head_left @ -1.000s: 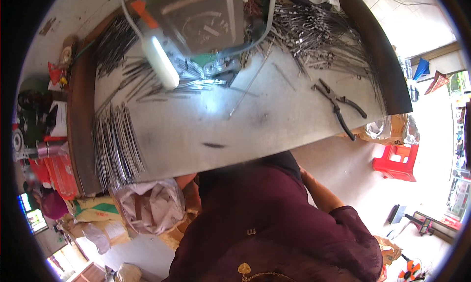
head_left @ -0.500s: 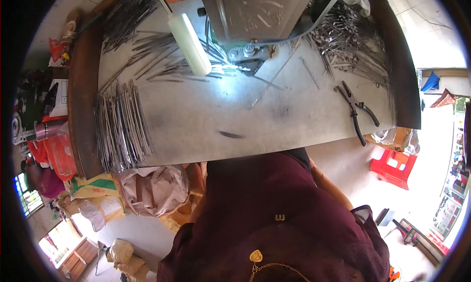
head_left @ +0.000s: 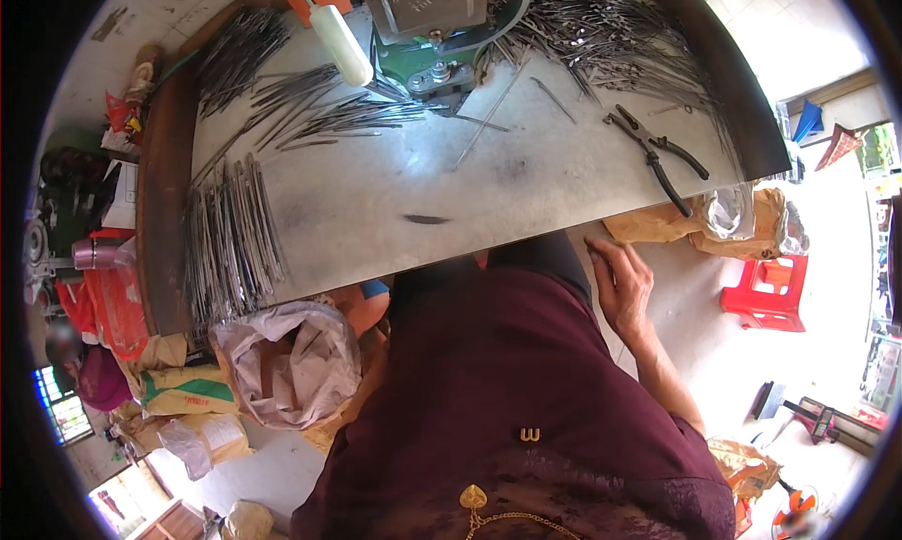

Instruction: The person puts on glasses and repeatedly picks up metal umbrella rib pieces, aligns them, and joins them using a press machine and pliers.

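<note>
My right hand (head_left: pixel 623 285) hangs low beside my right thigh, past the front edge of the worktable (head_left: pixel 376 244). Its fingers are loosely bent and slightly apart, with nothing visible in them. Only a strip of my left forearm (head_left: pixel 370 376) shows along my dark red top; the fingers of that hand cannot be made out. Nearest the right hand on the tabletop lie black-handled pliers (head_left: pixel 655 155), jaws apart. At the table's left edge rests a row of thin dark metal strips (head_left: pixel 235 235). More strips (head_left: pixel 343 117) lie loose by the lit machine (head_left: pixel 437 66).
A tangled heap of metal pieces (head_left: pixel 611 38) covers the table's back right, and another bundle (head_left: pixel 246 52) the back left. A white lamp (head_left: pixel 340 47) hangs over the machine. Below the table stand an open sack (head_left: pixel 291 366) at left and a red stool (head_left: pixel 766 296) at right.
The view has shifted, so the machine and table appear higher. My right hand has come into sight beside my thigh. The pliers and strips look unmoved on the table.
</note>
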`<state>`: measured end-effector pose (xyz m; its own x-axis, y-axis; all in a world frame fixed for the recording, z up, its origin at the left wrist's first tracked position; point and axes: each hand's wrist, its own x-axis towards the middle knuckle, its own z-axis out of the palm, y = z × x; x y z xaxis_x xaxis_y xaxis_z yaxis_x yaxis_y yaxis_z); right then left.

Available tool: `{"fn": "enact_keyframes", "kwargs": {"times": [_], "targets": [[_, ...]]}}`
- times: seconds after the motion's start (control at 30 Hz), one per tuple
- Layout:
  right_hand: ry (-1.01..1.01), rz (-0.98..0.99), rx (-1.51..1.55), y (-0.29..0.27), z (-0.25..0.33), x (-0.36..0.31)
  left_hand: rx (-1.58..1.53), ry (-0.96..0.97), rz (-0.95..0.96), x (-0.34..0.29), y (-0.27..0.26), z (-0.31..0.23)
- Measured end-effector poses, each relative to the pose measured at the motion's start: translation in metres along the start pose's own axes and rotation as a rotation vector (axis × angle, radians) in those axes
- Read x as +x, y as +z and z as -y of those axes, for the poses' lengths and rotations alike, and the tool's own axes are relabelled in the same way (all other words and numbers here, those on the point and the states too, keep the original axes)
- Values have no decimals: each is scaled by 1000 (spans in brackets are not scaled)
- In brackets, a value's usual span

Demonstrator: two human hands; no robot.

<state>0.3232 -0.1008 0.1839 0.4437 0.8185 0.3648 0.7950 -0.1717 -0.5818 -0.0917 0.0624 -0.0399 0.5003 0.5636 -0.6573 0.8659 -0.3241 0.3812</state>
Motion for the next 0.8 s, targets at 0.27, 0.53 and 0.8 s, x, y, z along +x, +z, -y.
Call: {"fn": "enact_keyframes", "kwargs": {"times": [0.27, 0.53, 0.8], "targets": [[-298, -62, -155, 61, 11, 142, 72, 21, 27, -22, -30, -19], [-535, 46, -426, 93, 1, 194, -171, 219, 103, -125, -133, -100], [-609, -149, -592, 27, -18, 198, -165, 509, -393, -116, -264, -196]]}}
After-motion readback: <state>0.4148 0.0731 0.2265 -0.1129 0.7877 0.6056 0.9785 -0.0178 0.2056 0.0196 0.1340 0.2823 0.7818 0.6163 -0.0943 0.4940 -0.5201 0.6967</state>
